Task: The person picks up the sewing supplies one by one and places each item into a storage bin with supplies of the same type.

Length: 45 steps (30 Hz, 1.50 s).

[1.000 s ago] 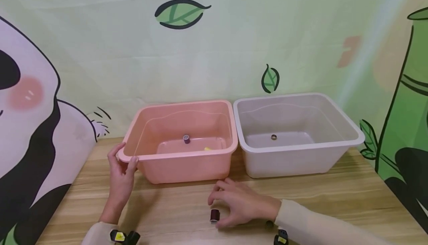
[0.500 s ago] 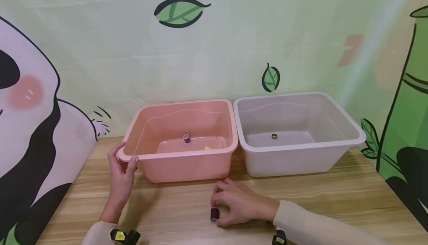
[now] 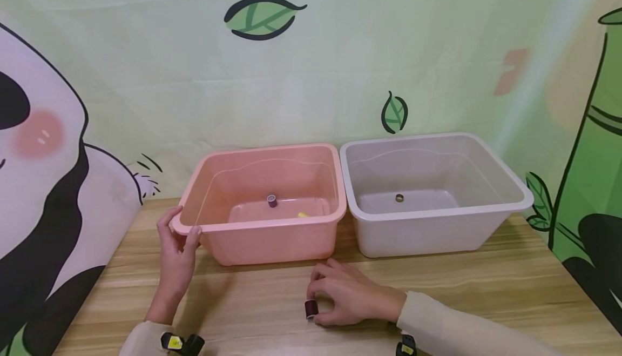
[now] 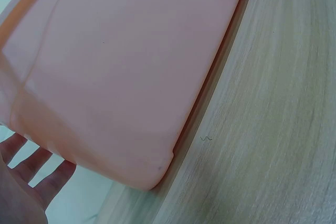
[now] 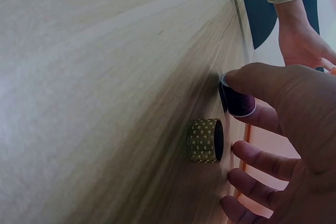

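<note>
Over the last second the index finger of the right hand (image 3: 347,294) has closed in; it and the thumb now pinch the maroon thread spool (image 3: 311,309) in front of the pink tub (image 3: 272,245). Judged: grip secured, though whether the spool is clear of the table (image 3: 257,313) cannot be told. Left hand (image 3: 176,261) unchanged, gripping the tub's near left corner; dimpled thimble (image 5: 203,140) untouched near the spool.
</note>
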Tool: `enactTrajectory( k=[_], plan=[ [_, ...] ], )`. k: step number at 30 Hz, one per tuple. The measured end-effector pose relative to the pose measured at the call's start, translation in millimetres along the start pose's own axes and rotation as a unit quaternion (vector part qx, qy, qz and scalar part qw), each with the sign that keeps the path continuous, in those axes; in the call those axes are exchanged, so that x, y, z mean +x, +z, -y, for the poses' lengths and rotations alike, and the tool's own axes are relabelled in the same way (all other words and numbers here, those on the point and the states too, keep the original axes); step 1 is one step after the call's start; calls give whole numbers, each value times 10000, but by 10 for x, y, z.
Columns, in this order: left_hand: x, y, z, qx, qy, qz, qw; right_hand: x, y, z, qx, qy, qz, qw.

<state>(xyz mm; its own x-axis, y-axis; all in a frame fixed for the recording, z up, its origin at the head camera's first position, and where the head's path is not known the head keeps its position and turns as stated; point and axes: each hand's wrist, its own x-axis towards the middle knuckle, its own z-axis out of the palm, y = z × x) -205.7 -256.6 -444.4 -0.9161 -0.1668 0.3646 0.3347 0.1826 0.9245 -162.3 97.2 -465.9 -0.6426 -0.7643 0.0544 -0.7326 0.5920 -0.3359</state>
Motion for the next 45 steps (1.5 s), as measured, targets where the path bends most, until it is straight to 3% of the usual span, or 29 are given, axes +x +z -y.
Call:
enactTrajectory(
  k=[23, 30, 45],
  plan=[
    [21, -5, -47, 14, -4, -36, 10000, 9, -106, 20, 52, -41, 43, 10000],
    [34, -8, -62, 100, 17, 3, 9999, -7, -281, 86, 240, -214, 118, 9994],
    [34, -4, -6, 172, -38, 48, 9998, -39, -737, 268, -230, -611, -110, 9978]
  ],
)
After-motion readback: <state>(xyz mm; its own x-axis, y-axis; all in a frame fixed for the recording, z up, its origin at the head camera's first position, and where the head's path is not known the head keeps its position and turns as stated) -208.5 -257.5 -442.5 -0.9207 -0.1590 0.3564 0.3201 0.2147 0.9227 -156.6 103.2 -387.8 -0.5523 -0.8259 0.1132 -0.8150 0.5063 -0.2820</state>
